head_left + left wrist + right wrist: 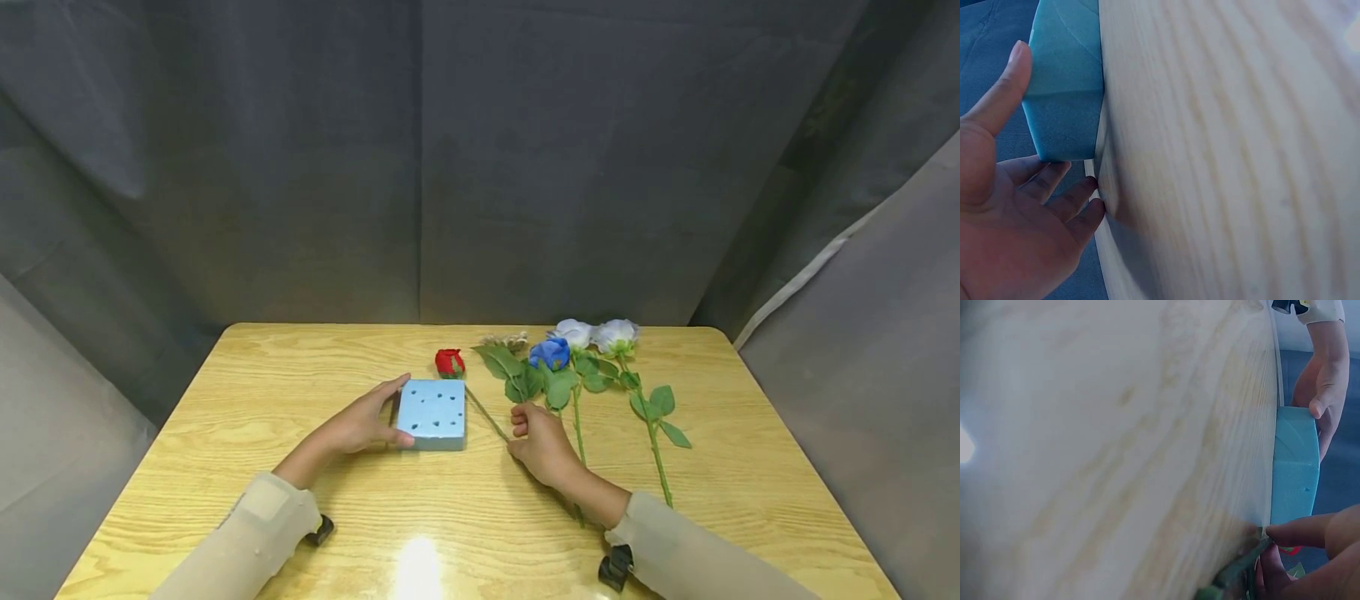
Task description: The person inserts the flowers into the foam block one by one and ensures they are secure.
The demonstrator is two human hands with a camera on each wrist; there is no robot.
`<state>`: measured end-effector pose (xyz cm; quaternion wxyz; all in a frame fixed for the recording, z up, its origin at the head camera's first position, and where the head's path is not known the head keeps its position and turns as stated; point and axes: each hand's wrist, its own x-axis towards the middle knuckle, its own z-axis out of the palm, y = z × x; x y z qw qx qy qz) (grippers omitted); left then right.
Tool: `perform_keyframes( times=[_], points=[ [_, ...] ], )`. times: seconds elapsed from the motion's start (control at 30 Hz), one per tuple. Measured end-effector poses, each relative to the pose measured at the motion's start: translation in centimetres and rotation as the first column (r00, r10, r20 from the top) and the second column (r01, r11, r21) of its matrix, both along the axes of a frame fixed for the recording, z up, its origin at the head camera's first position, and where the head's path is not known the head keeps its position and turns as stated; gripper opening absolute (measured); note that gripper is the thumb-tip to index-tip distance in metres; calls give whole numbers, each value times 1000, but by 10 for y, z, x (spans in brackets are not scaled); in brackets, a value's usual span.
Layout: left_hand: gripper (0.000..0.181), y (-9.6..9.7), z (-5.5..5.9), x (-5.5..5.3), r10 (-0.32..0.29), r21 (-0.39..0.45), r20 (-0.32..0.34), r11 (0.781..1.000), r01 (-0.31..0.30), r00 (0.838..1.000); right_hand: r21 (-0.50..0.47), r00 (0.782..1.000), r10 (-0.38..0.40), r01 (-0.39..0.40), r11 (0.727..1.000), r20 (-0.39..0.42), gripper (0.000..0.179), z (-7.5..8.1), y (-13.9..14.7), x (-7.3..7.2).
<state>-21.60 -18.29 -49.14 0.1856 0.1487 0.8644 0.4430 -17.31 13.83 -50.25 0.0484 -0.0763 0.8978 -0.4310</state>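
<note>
Holding a pale blue square foam block (432,407) dotted with small holes, the left hand (366,421) was spread wide around its left side, the thumb at the near corner and the fingers toward the far one. The block rested flat on the pale wood-grain worktop (315,354), left of the right hand (546,448). The right hand was nearly closed, thumb and fingers pinching the thin green stem of a red artificial rose (450,362). The bloom lay just beyond the block's far edge, and the block's far right corner hid part of the flower from the head view.

Near the right hand, green leaves (506,363) crowded the worktop, with a straw-coloured tangle (507,340) behind them. A blue artificial rose (551,353) lay close by; the right forearm crossed over a green stem (577,421) running toward the person. Two white artificial roses (592,335) lay side by side at the far edge, and a leafy stem (654,443) slanted from them to the right sleeve (697,546). Dark grey curtains (300,167) hung behind.
</note>
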Motion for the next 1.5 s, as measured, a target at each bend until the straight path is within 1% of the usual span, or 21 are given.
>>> perform_keyframes(
  times=[0.17,0.33,0.5,0.57,0.7,0.93,1.13,1.2,1.27,1.37,1.43,1.5],
  points=[
    [118,-1,-1,0,-2,2,-7,1000,2,1000,-27,1000,-17,17,999,22,45,2,-1,-2],
    [117,-1,-2,0,-2,5,-8,1000,2,1000,-71,999,-10,12,997,32,32,6,-1,-4],
    [116,-2,-3,-1,-5,-4,-8,1000,5,1000,-47,999,-6,8,999,44,21,7,0,-5],
    [116,-2,-3,-1,-6,-9,-10,1000,6,1000,-42,999,-6,9,999,53,20,8,0,-5],
    [116,-2,-3,0,-10,-13,-12,1000,10,1000,-67,995,-15,22,997,100,18,10,0,-7],
    [116,-1,-3,0,-10,-11,-13,1000,10,1000,-164,980,-21,54,985,196,20,16,2,-10],
    [116,-1,-1,1,-9,-6,-8,1000,9,1000,-228,971,-8,64,972,241,21,19,2,-11],
    [116,-1,-2,1,-8,-5,-7,1000,8,1000,-257,966,-4,73,964,258,21,21,2,-11],
    [116,-1,-2,1,-8,-4,-5,1000,8,1000,-307,959,4,87,948,282,22,22,1,-11],
    [117,-1,-3,1,-7,1,0,1000,7,1000,-404,943,16,127,906,333,24,25,1,-11],
    [117,-1,-3,1,-8,4,1,1000,8,1000,-452,935,31,142,881,354,25,26,1,-13],
    [117,-1,-3,1,-10,7,2,1000,10,1000,-480,929,42,151,864,368,26,28,2,-14]
  ],
)
